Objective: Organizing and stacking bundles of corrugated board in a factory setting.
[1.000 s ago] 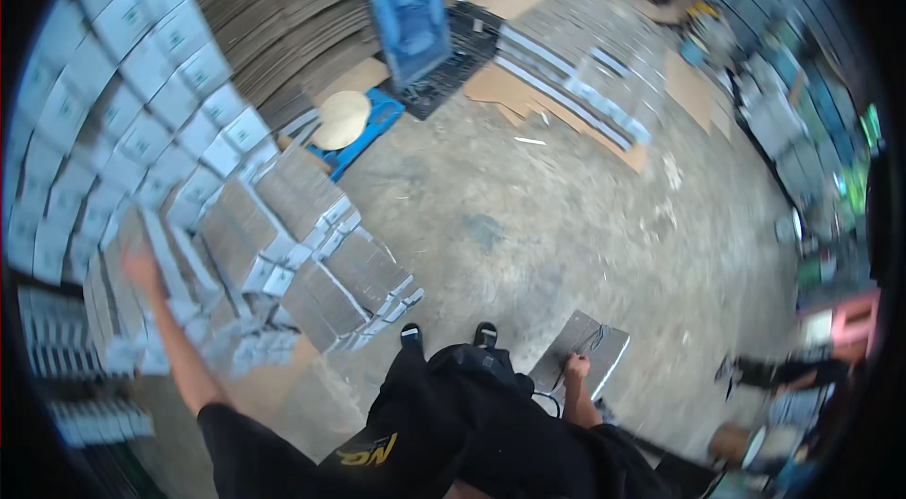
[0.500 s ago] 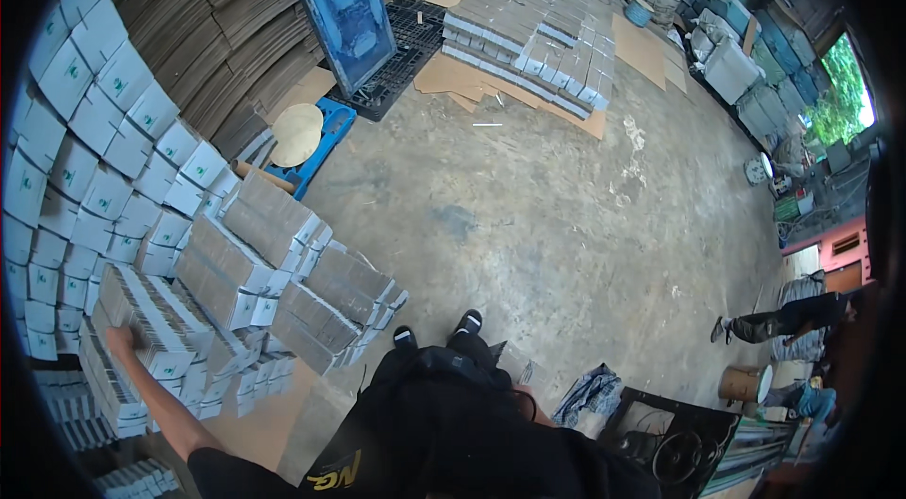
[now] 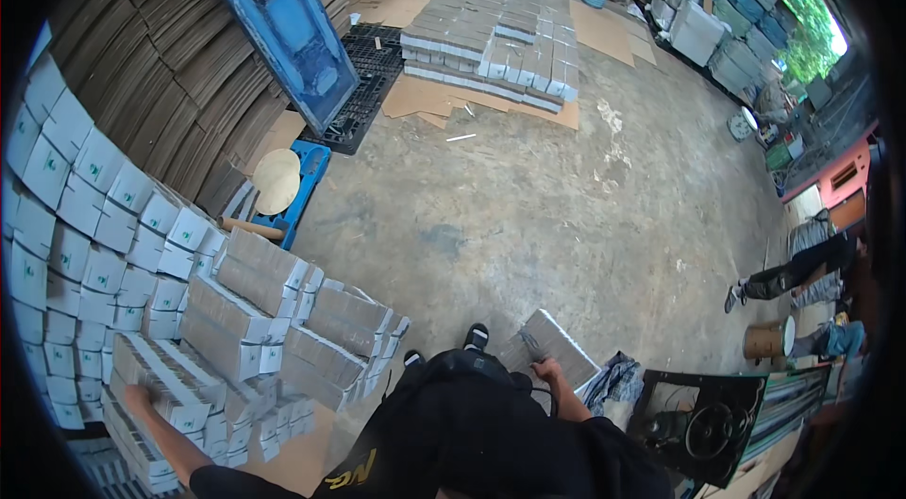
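My left hand (image 3: 139, 397) is at the lower left, its fingers closed over the edge of a bundle of flat cardboard boxes (image 3: 179, 374) on top of a low stack. How the fingertips grip there is hidden. On my right, my right hand (image 3: 547, 370) is closed on the near edge of another flat cardboard bundle (image 3: 555, 338), brown-grey with a pale edge. This bundle is tilted just to the right of my feet, and a dark strip or mark shows on it near my fingers.
White-ended box bundles (image 3: 104, 206) form a wall on the left, with more bundles (image 3: 344, 320) before my feet. A blue panel (image 3: 283, 22) leans beside a black pallet (image 3: 373, 74). Farther off lies a low bundle stack (image 3: 491, 36). A fan unit (image 3: 698, 423) and another person's leg (image 3: 793, 277) are right.
My right hand has come out from beside my body, bringing the bundle up into fuller view. My left hand stays on its bundle. The whole view has shifted slightly.
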The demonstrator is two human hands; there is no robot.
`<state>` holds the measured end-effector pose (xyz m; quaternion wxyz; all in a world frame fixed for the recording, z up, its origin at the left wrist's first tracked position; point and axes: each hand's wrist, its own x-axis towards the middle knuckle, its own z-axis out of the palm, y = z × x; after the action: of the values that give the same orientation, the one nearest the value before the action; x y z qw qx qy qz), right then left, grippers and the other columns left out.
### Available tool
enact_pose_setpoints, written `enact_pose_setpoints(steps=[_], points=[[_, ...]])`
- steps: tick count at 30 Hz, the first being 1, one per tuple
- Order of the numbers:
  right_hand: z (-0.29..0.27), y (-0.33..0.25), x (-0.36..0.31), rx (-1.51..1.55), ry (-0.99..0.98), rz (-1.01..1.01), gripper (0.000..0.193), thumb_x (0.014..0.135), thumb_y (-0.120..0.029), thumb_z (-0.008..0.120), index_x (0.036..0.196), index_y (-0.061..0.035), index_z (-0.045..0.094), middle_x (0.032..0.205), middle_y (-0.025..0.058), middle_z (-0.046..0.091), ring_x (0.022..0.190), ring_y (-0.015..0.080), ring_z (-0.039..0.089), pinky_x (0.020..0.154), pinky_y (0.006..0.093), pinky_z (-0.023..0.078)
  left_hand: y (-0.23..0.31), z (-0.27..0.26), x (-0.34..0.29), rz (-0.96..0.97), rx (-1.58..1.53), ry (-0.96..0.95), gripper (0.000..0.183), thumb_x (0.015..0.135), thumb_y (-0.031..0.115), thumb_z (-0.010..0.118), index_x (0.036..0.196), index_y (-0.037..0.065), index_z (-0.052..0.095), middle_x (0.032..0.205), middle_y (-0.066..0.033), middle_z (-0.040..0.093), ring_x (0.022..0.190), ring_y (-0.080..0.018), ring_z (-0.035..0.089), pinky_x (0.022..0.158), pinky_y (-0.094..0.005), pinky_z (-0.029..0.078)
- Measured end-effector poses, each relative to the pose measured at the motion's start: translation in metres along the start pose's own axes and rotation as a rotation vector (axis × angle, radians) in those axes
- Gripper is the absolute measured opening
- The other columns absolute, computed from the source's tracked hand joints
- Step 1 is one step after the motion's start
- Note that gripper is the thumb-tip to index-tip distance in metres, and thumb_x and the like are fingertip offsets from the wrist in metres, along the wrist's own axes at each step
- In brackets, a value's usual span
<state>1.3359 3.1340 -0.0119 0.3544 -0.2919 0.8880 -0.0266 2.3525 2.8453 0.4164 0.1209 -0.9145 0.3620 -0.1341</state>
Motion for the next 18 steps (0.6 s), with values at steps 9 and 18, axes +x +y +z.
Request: enact_pose_setpoints(steps=[9, 18], points=[[-0.038, -0.134, 0.014, 0.078, -0.277, -0.185, 0.045, 0.078, -0.041, 0.066, 0.102, -0.0025, 0.068, 0.103, 0.0217, 0.067, 0.099, 0.0339, 0.064, 0.085, 0.0387, 0.050, 0.017, 0.017, 0.010, -0.107, -0.097, 0.021, 0.034, 0.080, 0.021, 0.052, 0.096, -0.006, 0.067, 0.099, -0.0275, 0.066, 0.095, -0.0414, 0.065, 0.080, -0.0492, 0.051], [-0.047, -0.179, 0.016, -0.034, -0.253, -0.362, 0.043, 0.080, -0.038, 0.065, 0.104, -0.0027, 0.068, 0.102, 0.0189, 0.068, 0.100, 0.0324, 0.064, 0.087, 0.0365, 0.049, -0.063, 0.032, 0.020, -0.208, 0.011, 0.029, 0.038, 0.088, 0.029, 0.048, 0.095, -0.001, 0.068, 0.107, -0.0217, 0.066, 0.099, -0.0397, 0.063, 0.079, -0.0476, 0.053]])
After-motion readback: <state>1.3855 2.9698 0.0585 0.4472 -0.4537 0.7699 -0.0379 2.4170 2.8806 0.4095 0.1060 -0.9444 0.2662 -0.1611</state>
